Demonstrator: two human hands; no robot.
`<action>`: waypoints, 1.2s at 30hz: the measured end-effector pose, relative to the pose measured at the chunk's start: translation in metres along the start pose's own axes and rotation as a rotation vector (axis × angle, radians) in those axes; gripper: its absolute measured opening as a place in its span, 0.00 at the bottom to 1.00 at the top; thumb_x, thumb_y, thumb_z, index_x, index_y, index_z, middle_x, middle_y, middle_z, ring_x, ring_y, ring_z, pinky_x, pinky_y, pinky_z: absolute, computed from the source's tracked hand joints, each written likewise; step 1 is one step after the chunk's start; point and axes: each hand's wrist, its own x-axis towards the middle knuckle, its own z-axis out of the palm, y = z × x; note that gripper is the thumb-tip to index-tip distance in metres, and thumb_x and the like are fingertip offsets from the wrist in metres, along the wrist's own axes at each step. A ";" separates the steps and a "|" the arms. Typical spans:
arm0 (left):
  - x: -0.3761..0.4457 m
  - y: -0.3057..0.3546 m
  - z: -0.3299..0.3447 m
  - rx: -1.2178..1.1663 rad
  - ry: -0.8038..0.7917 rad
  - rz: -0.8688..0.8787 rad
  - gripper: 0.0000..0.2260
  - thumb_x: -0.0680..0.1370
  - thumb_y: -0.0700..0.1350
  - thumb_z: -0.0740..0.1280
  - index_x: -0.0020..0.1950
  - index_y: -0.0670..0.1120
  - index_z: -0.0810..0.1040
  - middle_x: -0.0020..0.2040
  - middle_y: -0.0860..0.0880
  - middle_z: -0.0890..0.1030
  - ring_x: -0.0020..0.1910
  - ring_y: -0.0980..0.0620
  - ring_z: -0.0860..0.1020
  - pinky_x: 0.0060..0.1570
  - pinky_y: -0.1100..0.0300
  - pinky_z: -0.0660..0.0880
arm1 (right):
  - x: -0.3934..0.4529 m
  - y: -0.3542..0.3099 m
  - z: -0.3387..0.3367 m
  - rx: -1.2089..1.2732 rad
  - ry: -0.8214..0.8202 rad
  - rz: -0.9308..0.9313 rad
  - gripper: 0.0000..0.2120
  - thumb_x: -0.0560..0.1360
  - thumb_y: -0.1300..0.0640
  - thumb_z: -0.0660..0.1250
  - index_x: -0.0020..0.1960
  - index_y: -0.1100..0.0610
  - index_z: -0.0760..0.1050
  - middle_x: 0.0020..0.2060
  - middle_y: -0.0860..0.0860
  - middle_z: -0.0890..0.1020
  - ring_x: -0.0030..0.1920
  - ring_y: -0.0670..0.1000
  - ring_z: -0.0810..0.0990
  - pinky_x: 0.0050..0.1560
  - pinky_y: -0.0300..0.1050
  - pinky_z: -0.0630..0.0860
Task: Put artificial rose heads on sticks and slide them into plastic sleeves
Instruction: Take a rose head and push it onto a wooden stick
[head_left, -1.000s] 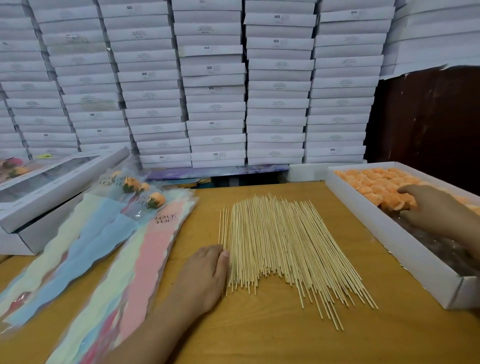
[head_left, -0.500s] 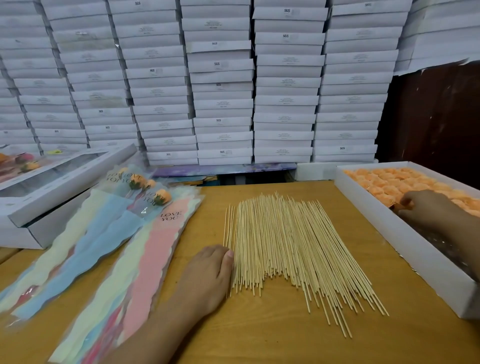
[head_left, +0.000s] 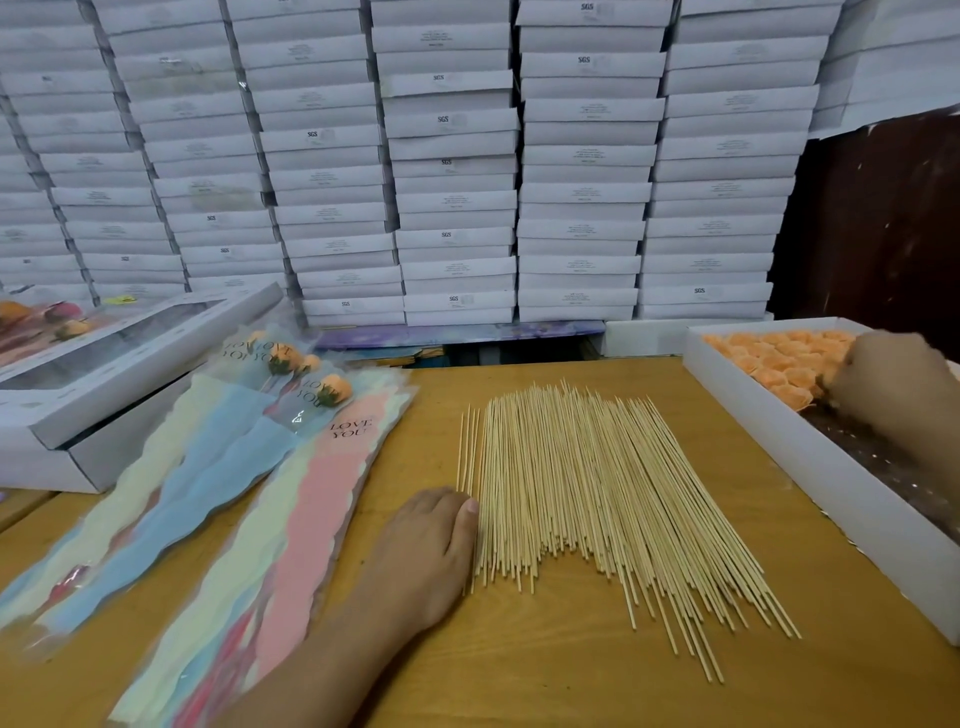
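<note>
Wooden bench (head_left: 545, 675) before me, wall of stacked white boxes (head_left: 452, 156) behind it. My left hand (head_left: 431, 551) lies palm down on the bench, fingers (head_left: 465, 519) loosely straight and holding nothing, thumb side touching the left edge of the pile of thin wooden sticks (head_left: 597, 499), which fan out flat across the middle of the bench. My right hand (head_left: 893, 384) is over the open white tray (head_left: 810, 467) at the right edge, down among the orange rose heads (head_left: 774, 364) packed at its far end; the hand is blurred (motion, I think) and I cannot tell whether its fingers have hold of a rose head. The tray's near end shows crinkled clear film (head_left: 893, 467). To the left of the sticks lie the plastic sleeves (head_left: 291, 509), pastel pink, blue and yellow, printed LOVE YOU, overlapping one another; several at the far end already hold finished orange roses (head_left: 332, 391). Beyond them, at far left, a windowed white gift box (head_left: 130, 358) rests on another box.
</note>
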 end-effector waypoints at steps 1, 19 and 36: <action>0.000 0.001 -0.001 -0.006 0.001 -0.002 0.22 0.85 0.56 0.47 0.69 0.51 0.74 0.68 0.54 0.76 0.66 0.57 0.71 0.68 0.61 0.65 | -0.004 -0.004 -0.008 0.041 0.047 -0.014 0.13 0.73 0.59 0.71 0.34 0.63 0.73 0.29 0.59 0.76 0.30 0.59 0.75 0.29 0.45 0.72; 0.029 0.052 -0.020 -0.687 -0.219 -0.079 0.04 0.74 0.43 0.76 0.48 0.47 0.85 0.42 0.45 0.85 0.35 0.58 0.78 0.33 0.66 0.73 | -0.211 -0.156 -0.020 0.660 -0.382 -0.718 0.07 0.77 0.56 0.67 0.48 0.49 0.84 0.41 0.42 0.80 0.41 0.44 0.80 0.42 0.44 0.81; 0.030 0.024 -0.020 -1.435 -0.054 -0.480 0.25 0.65 0.51 0.78 0.61 0.48 0.80 0.52 0.47 0.87 0.41 0.56 0.84 0.36 0.63 0.76 | -0.175 -0.124 0.011 0.333 -0.427 -0.279 0.22 0.76 0.52 0.68 0.26 0.52 0.64 0.20 0.46 0.64 0.23 0.50 0.65 0.28 0.42 0.62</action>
